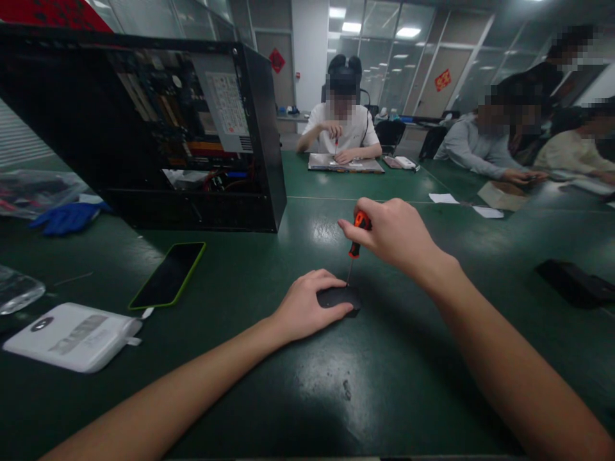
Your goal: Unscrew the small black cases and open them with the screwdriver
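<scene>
A small, flat, dark piece (337, 298) lies on the green tabletop in front of me. My left hand (305, 306) holds it down, with the thumb along its near edge and the fingers along its far edge. My right hand (396, 230) is closed around the red-and-black handle of a screwdriver (354, 250). The shaft points down almost upright, and its tip meets the far edge of the dark piece beside my left fingertips. Any screw under the tip is too small to make out.
An opened black computer case (202, 211) stands at the left. Near it lie a green-edged phone (168, 275), a white device (72, 336) and a blue glove (67, 218). A black object (574, 282) is at right. Across the table, a person (343, 128) works on a flat panel.
</scene>
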`<action>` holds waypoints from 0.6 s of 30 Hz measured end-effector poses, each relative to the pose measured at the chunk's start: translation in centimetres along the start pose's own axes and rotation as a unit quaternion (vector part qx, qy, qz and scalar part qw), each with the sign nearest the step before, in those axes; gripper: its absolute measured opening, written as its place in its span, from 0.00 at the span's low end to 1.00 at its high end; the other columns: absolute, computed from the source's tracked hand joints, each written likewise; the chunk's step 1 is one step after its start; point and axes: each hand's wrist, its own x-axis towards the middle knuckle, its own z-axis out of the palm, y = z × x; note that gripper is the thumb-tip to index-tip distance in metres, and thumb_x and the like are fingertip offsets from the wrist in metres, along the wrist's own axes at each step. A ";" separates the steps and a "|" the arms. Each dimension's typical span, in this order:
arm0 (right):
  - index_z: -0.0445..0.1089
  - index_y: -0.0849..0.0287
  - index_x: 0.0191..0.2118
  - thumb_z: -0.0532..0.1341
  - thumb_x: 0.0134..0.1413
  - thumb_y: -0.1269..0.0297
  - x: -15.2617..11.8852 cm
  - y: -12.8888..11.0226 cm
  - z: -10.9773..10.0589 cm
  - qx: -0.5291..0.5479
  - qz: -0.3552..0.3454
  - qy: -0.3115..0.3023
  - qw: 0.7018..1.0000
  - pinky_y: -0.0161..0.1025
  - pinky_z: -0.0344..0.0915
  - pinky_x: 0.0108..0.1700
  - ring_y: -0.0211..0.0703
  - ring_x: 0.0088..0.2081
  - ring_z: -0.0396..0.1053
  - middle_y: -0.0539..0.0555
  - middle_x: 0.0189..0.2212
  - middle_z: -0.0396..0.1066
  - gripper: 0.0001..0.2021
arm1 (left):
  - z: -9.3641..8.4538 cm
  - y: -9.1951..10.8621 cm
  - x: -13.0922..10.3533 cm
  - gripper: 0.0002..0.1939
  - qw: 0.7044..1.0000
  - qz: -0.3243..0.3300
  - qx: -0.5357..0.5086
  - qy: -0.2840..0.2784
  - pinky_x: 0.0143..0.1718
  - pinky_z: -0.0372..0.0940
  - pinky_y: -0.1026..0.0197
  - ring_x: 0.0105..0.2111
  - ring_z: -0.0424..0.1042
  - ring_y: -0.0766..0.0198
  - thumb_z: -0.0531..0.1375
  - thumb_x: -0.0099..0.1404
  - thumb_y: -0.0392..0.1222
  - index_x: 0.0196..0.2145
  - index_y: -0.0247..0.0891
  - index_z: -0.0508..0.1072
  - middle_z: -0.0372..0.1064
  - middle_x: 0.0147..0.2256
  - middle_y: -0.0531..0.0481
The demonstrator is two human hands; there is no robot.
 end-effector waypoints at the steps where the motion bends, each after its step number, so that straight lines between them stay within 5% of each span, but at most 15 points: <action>1: 0.73 0.57 0.38 0.56 0.67 0.40 0.0 0.0 0.0 -0.011 0.005 0.002 1.000 0.39 0.45 0.31 0.46 0.27 0.65 0.56 0.27 0.72 0.24 | 0.0 0.0 0.0 0.16 1.000 0.002 -0.001 0.000 0.54 0.68 0.51 0.48 0.76 0.53 0.71 0.63 0.48 0.48 0.44 0.82 0.78 0.47 0.48; 5: 0.73 0.58 0.40 0.58 0.67 0.44 -0.3 0.0 -0.9 0.022 -0.028 -0.019 0.999 0.40 0.46 0.31 0.45 0.27 0.65 0.55 0.26 0.71 0.20 | -0.1 0.1 -0.1 0.16 1.000 0.001 -0.001 -0.004 0.54 0.68 0.51 0.48 0.76 0.52 0.71 0.63 0.48 0.48 0.43 0.82 0.78 0.47 0.48; 10: 0.72 0.57 0.39 0.62 0.62 0.66 -1.5 0.5 -4.4 0.177 -0.163 -0.147 0.959 0.37 0.56 0.35 0.41 0.33 0.69 0.52 0.32 0.73 0.02 | -0.3 0.3 0.0 0.16 1.000 -0.003 0.006 -0.009 0.54 0.69 0.50 0.47 0.77 0.52 0.71 0.63 0.48 0.47 0.43 0.82 0.78 0.46 0.47; 13: 0.73 0.57 0.38 0.62 0.56 0.75 -2.3 0.8 -5.9 0.197 -0.206 -0.196 0.938 0.37 0.59 0.38 0.41 0.38 0.69 0.53 0.39 0.74 0.07 | -0.5 0.5 0.0 0.14 1.000 -0.002 0.004 -0.011 0.53 0.69 0.51 0.46 0.77 0.53 0.71 0.62 0.46 0.46 0.43 0.82 0.78 0.45 0.48; 18: 0.76 0.59 0.37 0.64 0.62 0.66 -2.6 0.0 -5.7 0.186 -0.187 -0.191 0.945 0.38 0.60 0.37 0.42 0.35 0.69 0.53 0.34 0.74 0.04 | -0.8 0.5 -0.1 0.14 1.000 -0.005 -0.007 -0.017 0.52 0.69 0.52 0.45 0.77 0.54 0.72 0.61 0.45 0.45 0.42 0.82 0.78 0.44 0.48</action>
